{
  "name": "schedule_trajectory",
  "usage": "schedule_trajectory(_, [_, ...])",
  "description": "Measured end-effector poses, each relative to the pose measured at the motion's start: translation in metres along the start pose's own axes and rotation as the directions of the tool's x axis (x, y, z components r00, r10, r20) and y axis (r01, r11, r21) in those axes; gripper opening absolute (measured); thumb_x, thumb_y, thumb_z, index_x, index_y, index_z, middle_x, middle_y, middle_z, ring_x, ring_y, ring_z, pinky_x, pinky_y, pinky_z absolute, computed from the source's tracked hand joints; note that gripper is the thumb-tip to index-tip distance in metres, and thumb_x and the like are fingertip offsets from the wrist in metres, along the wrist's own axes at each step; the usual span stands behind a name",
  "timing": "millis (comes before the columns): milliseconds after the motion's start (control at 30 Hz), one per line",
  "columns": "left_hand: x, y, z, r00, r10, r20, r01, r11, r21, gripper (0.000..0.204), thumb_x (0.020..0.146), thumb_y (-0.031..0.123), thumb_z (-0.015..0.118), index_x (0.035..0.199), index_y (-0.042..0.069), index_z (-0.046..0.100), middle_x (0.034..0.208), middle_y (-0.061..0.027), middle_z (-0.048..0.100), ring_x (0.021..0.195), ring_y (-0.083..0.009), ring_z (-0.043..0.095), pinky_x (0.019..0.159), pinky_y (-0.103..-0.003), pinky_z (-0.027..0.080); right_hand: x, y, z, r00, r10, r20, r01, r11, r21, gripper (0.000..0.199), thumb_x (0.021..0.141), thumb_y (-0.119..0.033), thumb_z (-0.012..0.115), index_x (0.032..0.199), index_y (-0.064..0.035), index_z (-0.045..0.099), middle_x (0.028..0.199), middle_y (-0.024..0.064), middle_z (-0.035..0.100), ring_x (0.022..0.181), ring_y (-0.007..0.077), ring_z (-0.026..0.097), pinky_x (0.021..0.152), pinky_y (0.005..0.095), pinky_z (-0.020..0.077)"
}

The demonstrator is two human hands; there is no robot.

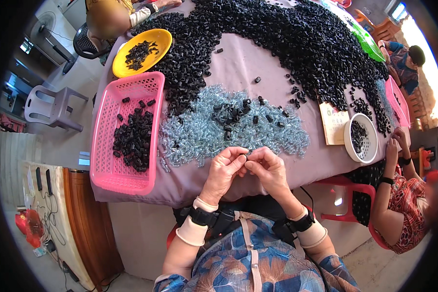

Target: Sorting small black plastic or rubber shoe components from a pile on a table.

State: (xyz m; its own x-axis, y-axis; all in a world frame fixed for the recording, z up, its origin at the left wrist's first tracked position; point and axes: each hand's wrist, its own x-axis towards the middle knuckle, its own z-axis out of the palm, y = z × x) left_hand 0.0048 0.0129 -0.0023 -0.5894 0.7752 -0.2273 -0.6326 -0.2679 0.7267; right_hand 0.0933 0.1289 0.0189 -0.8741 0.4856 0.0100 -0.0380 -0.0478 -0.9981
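Pinching is best done lightly: a small dark piece (246, 155), mostly hidden, is held between fingertips of left hand (224, 168) and right hand (270, 170), nearly touching, by the clear-piece heap (287, 136); wrists should be steadied, nothing forced.

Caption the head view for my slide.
Left hand and right hand pinch a small dark part near pale-blue pieces, pink basket at left.

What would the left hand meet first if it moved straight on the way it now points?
Probably the right hand, close ahead by the small dark piece both seem to pinch; depth is unclear.
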Motion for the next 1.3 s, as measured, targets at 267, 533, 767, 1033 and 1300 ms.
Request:
schedule_trajectory(267, [-0.001, 0.001, -0.002, 1.000, -0.012, 0.010, 0.013, 0.999, -0.037, 0.017, 0.089, 0.009, 0.057, 0.105, 0.002, 0.057, 0.083, -0.0017, 0.061, 0.066, -0.0075, 0.054, 0.062, -0.020, 0.046, -0.003, 0.000, 0.013, 1.000, 0.027, 0.001, -0.027, 0.991, 0.130, 0.014, 0.084, 0.002, 0.060, 0.094, -0.0012, 0.051, 0.077, 0.0035, 0.056, 0.066, 0.0086, 0.058, 0.060, 0.0199, 0.0465])
schedule_trajectory(533, [-0.005, 0.007, -0.003, 0.998, -0.040, 0.045, 0.047, 0.986, -0.162, 0.023, 0.089, 0.005, 0.057, 0.110, 0.004, 0.048, 0.088, -0.0026, 0.058, 0.067, -0.0070, 0.052, 0.060, -0.020, 0.045, 0.007, 0.006, 0.002, 0.989, 0.028, 0.145, -0.020, 0.998, -0.055, 0.026, 0.079, -0.010, 0.067, 0.101, -0.0003, 0.058, 0.094, 0.0036, 0.051, 0.071, 0.0075, 0.050, 0.063, 0.0209, 0.0432])
schedule_trajectory(767, [-0.004, 0.003, -0.008, 0.996, -0.071, 0.054, 0.078, 0.984, -0.161, 0.024, 0.089, 0.007, 0.058, 0.108, 0.006, 0.044, 0.090, -0.0033, 0.057, 0.070, -0.0084, 0.052, 0.062, -0.022, 0.044, 0.007, 0.009, 0.000, 0.972, -0.005, 0.236, 0.027, 0.996, -0.090, 0.032, 0.080, -0.014, 0.068, 0.108, -0.0007, 0.059, 0.098, 0.0036, 0.049, 0.075, 0.0087, 0.047, 0.064, 0.0216, 0.0410])
schedule_trajectory(1033, [-0.003, 0.005, -0.005, 0.996, -0.071, 0.047, 0.078, 0.982, -0.175, 0.025, 0.089, 0.009, 0.058, 0.108, 0.006, 0.043, 0.089, -0.0030, 0.057, 0.071, -0.0079, 0.052, 0.063, -0.021, 0.045, 0.006, 0.012, 0.001, 0.977, -0.027, 0.213, 0.044, 0.996, -0.074, 0.032, 0.079, -0.014, 0.069, 0.107, -0.0010, 0.060, 0.100, 0.0046, 0.050, 0.076, 0.0092, 0.048, 0.065, 0.0223, 0.0419])
schedule_trajectory(1300, [-0.006, 0.006, -0.007, 0.991, -0.085, 0.100, 0.095, 0.991, -0.093, 0.030, 0.088, 0.011, 0.060, 0.112, 0.007, 0.040, 0.094, -0.0040, 0.058, 0.074, -0.0103, 0.058, 0.064, -0.022, 0.048, 0.005, 0.010, -0.001, 0.978, -0.015, 0.210, 0.020, 0.999, -0.025, 0.026, 0.081, -0.015, 0.068, 0.102, -0.0005, 0.061, 0.099, 0.0067, 0.052, 0.073, 0.0094, 0.054, 0.062, 0.0230, 0.0459])
